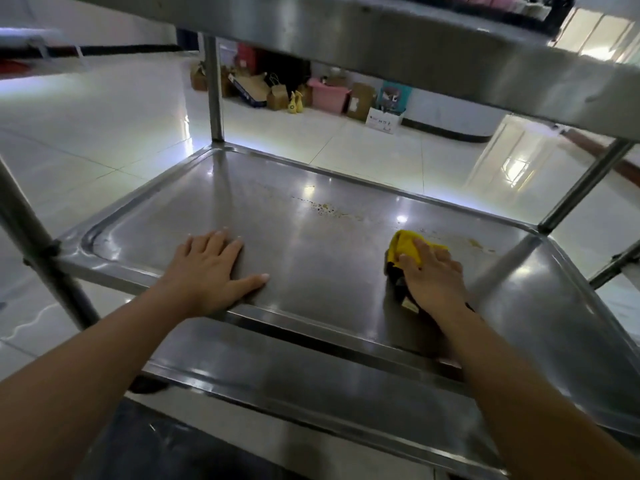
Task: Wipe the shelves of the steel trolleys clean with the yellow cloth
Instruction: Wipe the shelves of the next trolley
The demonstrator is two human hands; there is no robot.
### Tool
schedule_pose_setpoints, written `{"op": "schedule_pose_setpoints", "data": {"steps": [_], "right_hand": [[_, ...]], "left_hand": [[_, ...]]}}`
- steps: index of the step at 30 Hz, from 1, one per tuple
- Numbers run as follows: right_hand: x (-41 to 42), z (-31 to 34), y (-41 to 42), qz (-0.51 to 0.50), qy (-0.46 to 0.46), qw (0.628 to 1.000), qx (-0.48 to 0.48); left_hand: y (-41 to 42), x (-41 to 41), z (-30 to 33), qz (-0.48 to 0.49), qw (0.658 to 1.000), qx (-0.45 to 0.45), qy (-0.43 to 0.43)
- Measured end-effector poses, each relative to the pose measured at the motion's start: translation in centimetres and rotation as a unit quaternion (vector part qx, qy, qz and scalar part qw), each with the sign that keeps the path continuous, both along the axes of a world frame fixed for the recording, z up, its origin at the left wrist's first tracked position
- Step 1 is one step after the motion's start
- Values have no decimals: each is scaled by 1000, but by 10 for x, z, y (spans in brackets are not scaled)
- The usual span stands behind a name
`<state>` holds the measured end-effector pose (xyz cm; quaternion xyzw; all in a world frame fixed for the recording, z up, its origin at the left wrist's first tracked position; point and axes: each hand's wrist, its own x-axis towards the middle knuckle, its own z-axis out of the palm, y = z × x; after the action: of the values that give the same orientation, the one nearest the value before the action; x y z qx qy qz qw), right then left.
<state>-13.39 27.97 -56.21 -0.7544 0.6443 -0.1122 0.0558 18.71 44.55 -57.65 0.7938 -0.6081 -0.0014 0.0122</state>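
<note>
My right hand (pixel 433 271) presses the yellow cloth (pixel 407 245) flat-fingered on the middle shelf (pixel 311 258); my left hand (pixel 211 268) rests open nearby. I'd sweep firmly toward the brown specks (pixel 325 206) beyond.

Two hands (pixel 207 268), one yellow cloth (pixel 407 245), three steel shelves (pixel 311 209).

Two bare forearms, sleeveless, nails (pixel 265 276) seemingly pale-polished.

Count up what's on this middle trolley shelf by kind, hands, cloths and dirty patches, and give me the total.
Hands: 2, left hand flat on the shelf, right hand pressing the yellow cloth
Cloths: 1
Crumb patches: 2, one mid-shelf, one at right
Total: 5
</note>
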Motion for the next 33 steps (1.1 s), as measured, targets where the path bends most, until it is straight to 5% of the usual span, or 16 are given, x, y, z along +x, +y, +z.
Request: {"op": "schedule_pose_setpoints", "data": {"steps": [4, 11, 14, 18, 22, 30, 33], "right_hand": [[83, -1, -3, 48, -16, 998, 30], [157, -7, 58, 344, -54, 933, 89], [112, -10, 40, 325, -49, 943, 60], [62, -5, -26, 150, -27, 988, 24], [104, -5, -63, 70, -46, 995, 45], [176, -15, 7, 348, -23, 936, 43], [151, -13, 5, 359, -61, 931, 39]], "left_hand": [[-5, 6, -6, 22, 999, -19, 18], [-2, 3, -5, 81, 996, -39, 15], [3, 0, -4, 72, 996, -38, 20], [4, -2, -4, 55, 998, -43, 8], [-1, 2, -8, 56, 997, -49, 4], [-1, 11, 1, 23, 999, -29, 6], [6, 40, 12, -28, 999, -37, -12]]}}
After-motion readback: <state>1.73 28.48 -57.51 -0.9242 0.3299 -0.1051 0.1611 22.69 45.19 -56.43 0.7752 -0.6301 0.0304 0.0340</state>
